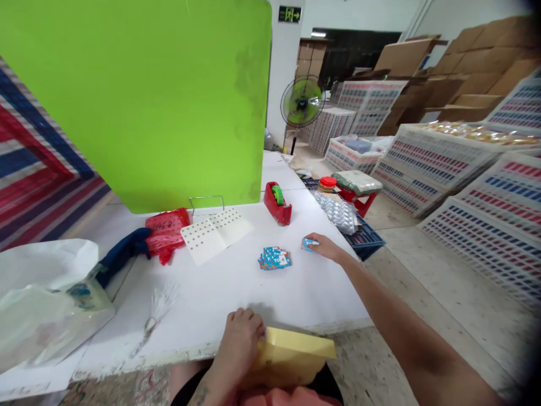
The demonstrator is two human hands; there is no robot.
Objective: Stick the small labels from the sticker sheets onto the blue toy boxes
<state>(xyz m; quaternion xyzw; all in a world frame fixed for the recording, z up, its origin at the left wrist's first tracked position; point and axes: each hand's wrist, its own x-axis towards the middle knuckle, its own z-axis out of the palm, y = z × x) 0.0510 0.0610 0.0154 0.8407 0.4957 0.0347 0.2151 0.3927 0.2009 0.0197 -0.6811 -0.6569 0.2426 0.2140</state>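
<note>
My left hand (244,332) is closed on the left edge of a yellow box-like piece (291,355), which rests over my lap at the table's front edge. Out to the right, my right hand (320,246) pinches a small blue and white card (310,244) just above the white table (228,293). Left of that hand lies a loose pile of blue, white and orange cards (274,258). A sheet with rows of dots (211,237) lies farther left.
A red tape dispenser (278,204) stands behind the cards. A green board (169,101) rises at the back. A red packet (168,228), dark blue cloth (122,254), white bag (46,299) and tied white strands (154,316) lie left. A blue crate (367,239) adjoins the right edge.
</note>
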